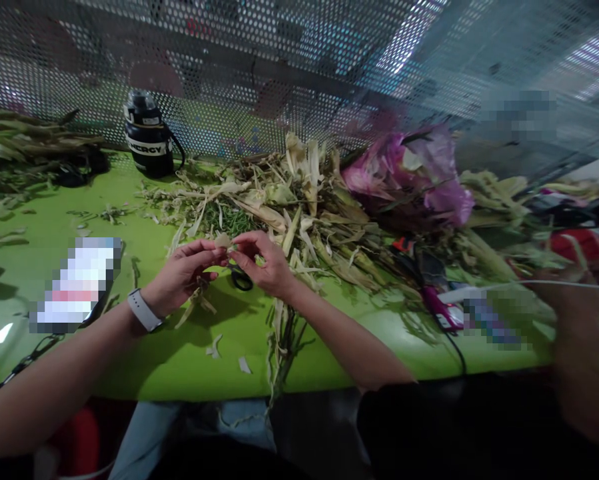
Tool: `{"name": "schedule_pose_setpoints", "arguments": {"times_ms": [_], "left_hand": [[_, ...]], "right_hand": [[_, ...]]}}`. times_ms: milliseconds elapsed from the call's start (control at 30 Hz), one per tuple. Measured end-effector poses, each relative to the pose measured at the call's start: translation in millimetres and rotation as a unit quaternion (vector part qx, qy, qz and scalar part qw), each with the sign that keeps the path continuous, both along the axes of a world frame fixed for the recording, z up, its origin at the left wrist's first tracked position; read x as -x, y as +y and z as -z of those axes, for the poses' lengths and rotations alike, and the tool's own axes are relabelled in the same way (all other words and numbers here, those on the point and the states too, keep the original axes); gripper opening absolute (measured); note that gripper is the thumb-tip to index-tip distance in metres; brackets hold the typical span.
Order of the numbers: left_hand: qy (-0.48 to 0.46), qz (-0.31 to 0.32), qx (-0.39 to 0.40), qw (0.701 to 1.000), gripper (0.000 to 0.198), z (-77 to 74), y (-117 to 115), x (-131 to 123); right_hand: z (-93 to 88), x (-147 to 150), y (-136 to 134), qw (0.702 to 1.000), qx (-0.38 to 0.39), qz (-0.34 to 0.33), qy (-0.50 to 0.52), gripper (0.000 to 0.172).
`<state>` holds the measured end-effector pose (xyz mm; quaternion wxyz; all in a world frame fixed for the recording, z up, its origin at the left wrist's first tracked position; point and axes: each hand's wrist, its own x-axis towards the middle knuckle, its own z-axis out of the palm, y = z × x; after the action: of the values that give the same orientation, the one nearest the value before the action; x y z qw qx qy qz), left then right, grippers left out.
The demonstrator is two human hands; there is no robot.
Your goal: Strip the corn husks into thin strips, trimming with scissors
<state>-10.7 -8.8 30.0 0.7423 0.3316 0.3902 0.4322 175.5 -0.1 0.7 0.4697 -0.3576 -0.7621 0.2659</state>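
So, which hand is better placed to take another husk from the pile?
Probably the right: the right hand lies at the edge of the husk pile, while the left hand is over bare green table, farther away. Both pinch one husk piece.

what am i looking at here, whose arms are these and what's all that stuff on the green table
There is no machine here: this is one picture from a camera worn on a person's head, looking down at their own bare arms. The left hand, with a pale grey wristband, and the right hand pinch a small pale scrap of dried husk between their fingertips. Below them lies a bright green tabletop with what looks like black scissors, a big heap of dried yellow-green husks and leaves, a pink-purple crumpled bundle and a black lidded jar in front of a perforated metal screen.
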Motion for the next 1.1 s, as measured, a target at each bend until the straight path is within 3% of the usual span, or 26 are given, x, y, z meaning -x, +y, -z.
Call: {"name": "schedule_pose_setpoints", "arguments": {"times_ms": [233, 433, 600, 767, 967, 1100], "left_hand": [[-0.023, 0.016, 0.013, 1.0, 0.007, 3.3, 0, 0], [0.001, 0.023, -0.067, 0.998, 0.015, 9.1, -2, 0], [0.024, 0.034, -0.122, 0.992, 0.018, 15.5, -5, -2], [0.059, 0.037, -0.168, 0.983, 0.02, 17.4, -6, -4], [0.034, 0.02, -0.106, 0.994, 0.019, 12.0, -2, -2], [0.005, -0.003, -0.032, 0.999, 0.008, 4.8, 0, -1]], "right_hand": [[0.6, 0, 2, 0.993, -0.099, 0.044, -0.037, 0.016], [5.7, 9, -7, 0.996, -0.035, 0.076, 0.009, 0.016], [8.9, 12, -7, 0.996, -0.001, 0.052, 0.077, 0.028], [7.1, 12, -7, 0.995, 0.004, 0.035, 0.089, 0.026], [5.7, 11, -6, 0.993, 0.048, 0.039, 0.098, 0.021], [5.2, 6, -1, 0.998, 0.013, 0.019, 0.057, 0.018]]}}
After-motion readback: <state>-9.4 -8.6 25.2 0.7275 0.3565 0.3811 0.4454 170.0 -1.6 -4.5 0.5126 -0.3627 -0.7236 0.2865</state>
